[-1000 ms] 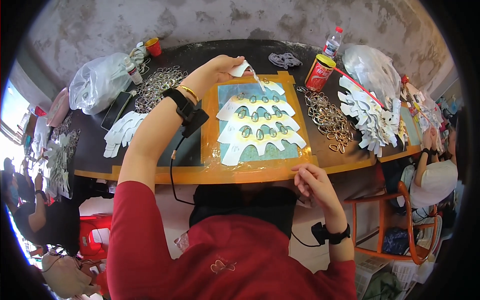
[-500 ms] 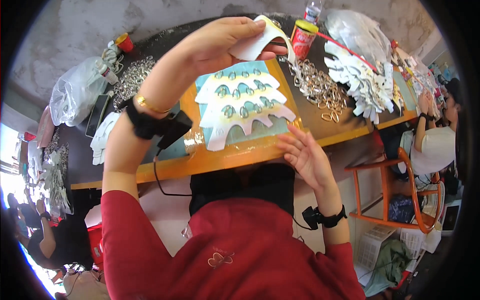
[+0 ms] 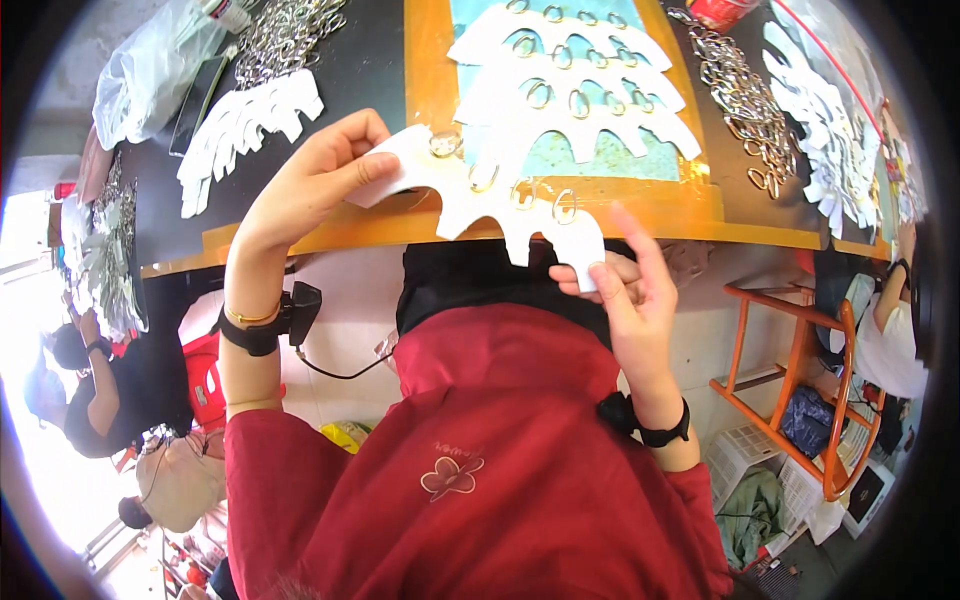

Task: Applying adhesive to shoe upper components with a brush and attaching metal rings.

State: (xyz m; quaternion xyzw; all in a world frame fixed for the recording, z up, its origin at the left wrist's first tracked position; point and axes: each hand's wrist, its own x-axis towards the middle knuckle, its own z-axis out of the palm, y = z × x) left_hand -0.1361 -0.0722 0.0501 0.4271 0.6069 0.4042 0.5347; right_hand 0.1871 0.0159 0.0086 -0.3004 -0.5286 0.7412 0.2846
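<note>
A white scalloped strip (image 3: 576,238) with several metal rings along it is stretched between my two hands, above the table's near edge. My left hand (image 3: 325,175) pinches its left end between thumb and fingers. At the other end, my right hand (image 3: 635,290) grips the last tab between thumb and fingers, with the index finger raised. Just beyond, overlapping strips of the same kind (image 3: 480,100), also bearing rings, lie in rows on a pale blue sheet (image 3: 620,168) edged with orange-brown tape.
Piles of metal rings (image 3: 740,110) lie right and left of the sheet. Plain white strips (image 3: 250,120) are stacked at left, near a plastic bag (image 3: 150,90); more white strips (image 3: 815,125) lie at right. A wooden chair (image 3: 835,400) stands to the right. Co-workers sit on both sides.
My left hand has come back toward me from the table's far side with the strip. My right hand, free before, has closed on its other end. The view has tilted down.
</note>
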